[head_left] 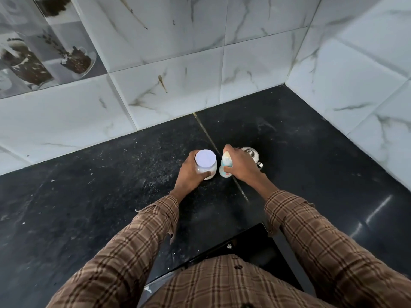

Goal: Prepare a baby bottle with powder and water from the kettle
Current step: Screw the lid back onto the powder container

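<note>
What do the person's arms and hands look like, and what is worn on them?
Both arms wear long sleeves of a brown checked shirt with darker and pale lines, buttoned down the front. The left hand and right hand are bare: no gloves, rings or watch visible. The left cuff hangs open.

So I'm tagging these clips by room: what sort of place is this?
Most likely a home kitchen corner. A dark stone counter meets marble-look wall tiles, one printed with jars, and a steel kettle stands beside the baby bottle and powder jar that the hands hold.
</note>
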